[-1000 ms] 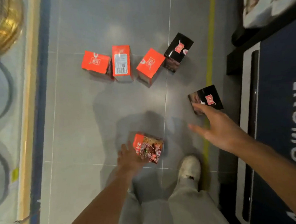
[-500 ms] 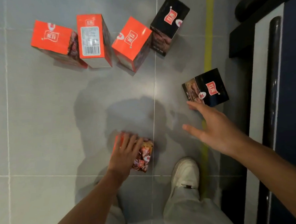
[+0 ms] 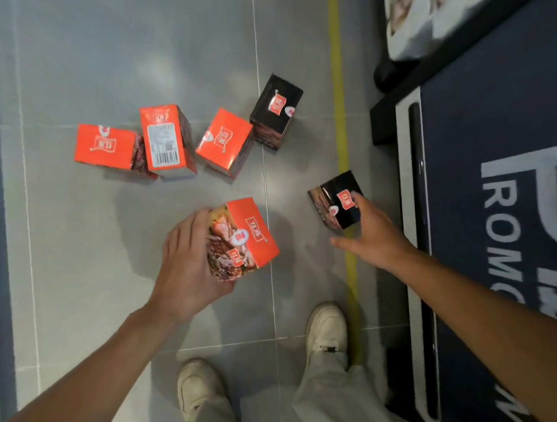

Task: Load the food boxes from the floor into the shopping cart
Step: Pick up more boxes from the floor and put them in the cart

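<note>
Both hands are low over the grey tiled floor (image 3: pixel 79 253): the left hand (image 3: pixel 189 267) grips an orange cardboard food box (image 3: pixel 246 238) with a meat picture on its side, while the right hand (image 3: pixel 372 235) touches a black cardboard food box (image 3: pixel 331 198) with spread fingers, thumb apart. Farther out, three orange boxes (image 3: pixel 167 139) and another black box (image 3: pixel 276 109) sit in a row on the floor, white shoes (image 3: pixel 325 331) below
</note>
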